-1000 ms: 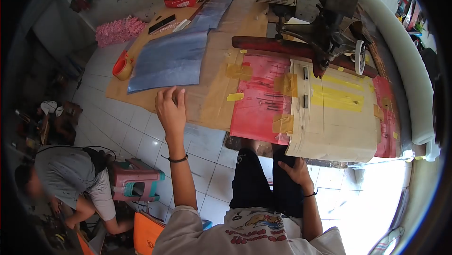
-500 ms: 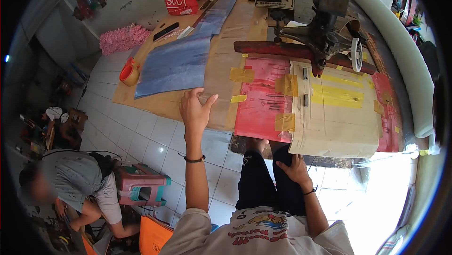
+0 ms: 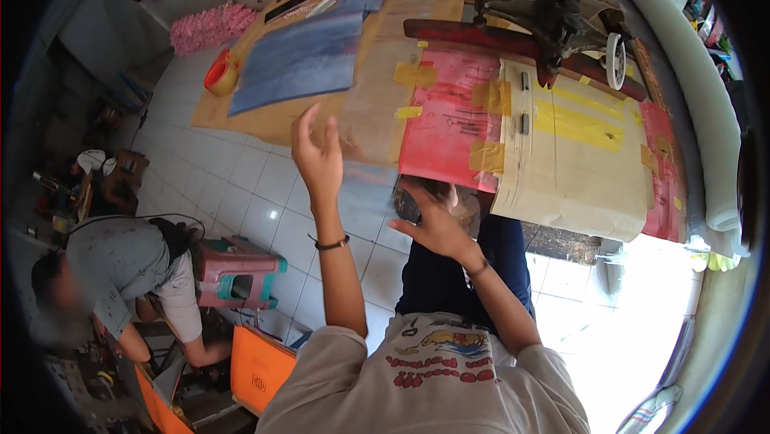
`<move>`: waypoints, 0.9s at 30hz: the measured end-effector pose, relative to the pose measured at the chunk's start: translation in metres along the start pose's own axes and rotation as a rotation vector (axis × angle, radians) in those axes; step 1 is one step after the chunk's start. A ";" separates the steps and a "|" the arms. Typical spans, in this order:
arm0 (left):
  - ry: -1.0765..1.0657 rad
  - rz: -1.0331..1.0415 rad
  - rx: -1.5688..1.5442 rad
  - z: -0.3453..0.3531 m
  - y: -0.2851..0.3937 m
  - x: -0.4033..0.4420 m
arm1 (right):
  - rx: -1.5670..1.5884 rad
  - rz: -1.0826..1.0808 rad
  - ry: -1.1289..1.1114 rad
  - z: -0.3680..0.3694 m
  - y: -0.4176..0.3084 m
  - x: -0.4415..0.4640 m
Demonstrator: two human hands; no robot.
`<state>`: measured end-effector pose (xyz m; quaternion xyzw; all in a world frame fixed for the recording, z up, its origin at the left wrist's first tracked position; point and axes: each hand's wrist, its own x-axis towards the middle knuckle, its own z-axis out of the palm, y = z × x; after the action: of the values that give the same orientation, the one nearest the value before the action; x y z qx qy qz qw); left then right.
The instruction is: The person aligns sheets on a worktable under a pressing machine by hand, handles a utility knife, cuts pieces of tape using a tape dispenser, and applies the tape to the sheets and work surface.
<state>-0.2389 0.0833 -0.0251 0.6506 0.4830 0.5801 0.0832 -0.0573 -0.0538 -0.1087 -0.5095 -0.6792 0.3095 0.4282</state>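
Note:
My left hand (image 3: 319, 157) is raised at the front edge of the table, just below a blue-grey sheet (image 3: 301, 57); its fingers are apart and hold nothing I can see. My right hand (image 3: 439, 229), thumb spread from the fingers, is in front of the red taped panel (image 3: 449, 125), near its lower edge. A smeared bluish strip (image 3: 365, 189), too blurred to identify, shows between the hands below the table edge. Right of the red panel is a beige sheet (image 3: 577, 193) with yellow tape, under a machine head (image 3: 565, 33) with a white handwheel (image 3: 616, 61).
A tape roll (image 3: 218, 73) and a phone-like black object (image 3: 287, 7) are on the table (image 3: 216, 113). Pink material (image 3: 212, 30) is at the far left. A co-worker (image 3: 128, 273) bends beside a plastic stool (image 3: 241, 273); an orange object (image 3: 261, 366) stands nearby.
My right hand has risen from beside my leg and moved left toward the red panel's lower edge. My left hand has drawn slightly left, off the blue-grey sheet's edge. The view has tilted down.

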 end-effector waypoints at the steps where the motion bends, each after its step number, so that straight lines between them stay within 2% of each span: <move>1: 0.080 -0.091 -0.004 -0.006 -0.016 -0.026 | 0.090 0.018 -0.023 0.017 0.007 0.013; 3: 0.240 -0.202 0.013 -0.002 -0.058 -0.079 | 0.199 0.036 -0.122 0.043 0.024 0.033; 4: 0.195 -0.379 -0.150 -0.002 -0.066 -0.100 | 0.252 0.037 -0.170 0.051 0.026 0.042; 5: 0.149 -0.559 -0.315 -0.005 -0.073 -0.119 | 0.413 0.153 -0.204 0.052 0.016 0.044; 8: -0.252 -0.774 -1.261 -0.040 -0.101 -0.162 | 0.669 0.129 -0.199 0.049 -0.008 0.041; 9: -0.402 -0.741 -1.280 -0.055 -0.101 -0.169 | 0.670 0.155 -0.172 0.046 -0.010 0.041; 11: -0.714 -0.661 -1.302 -0.083 -0.095 -0.170 | 0.677 0.201 -0.106 0.042 -0.011 0.049; 14: -0.624 -0.770 -0.913 -0.099 -0.059 -0.149 | 0.706 0.254 -0.097 0.030 -0.022 0.061; 15: -0.532 -0.795 -0.812 -0.098 -0.037 -0.138 | 0.618 0.271 -0.146 0.029 -0.018 0.065; 18: -0.353 -0.762 -0.602 -0.094 -0.002 -0.116 | 0.973 0.387 -0.133 0.018 -0.044 0.061; 24: -0.157 -0.739 -0.542 -0.074 0.020 -0.102 | 0.898 0.196 -0.281 -0.005 -0.047 0.036; 27: -0.165 -0.777 -0.508 -0.070 0.019 -0.101 | 0.837 0.163 -0.268 -0.008 -0.045 0.031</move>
<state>-0.2729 -0.0311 -0.0589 0.4246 0.5254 0.5519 0.4890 -0.0730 -0.0371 -0.0589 -0.2996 -0.5028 0.6536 0.4799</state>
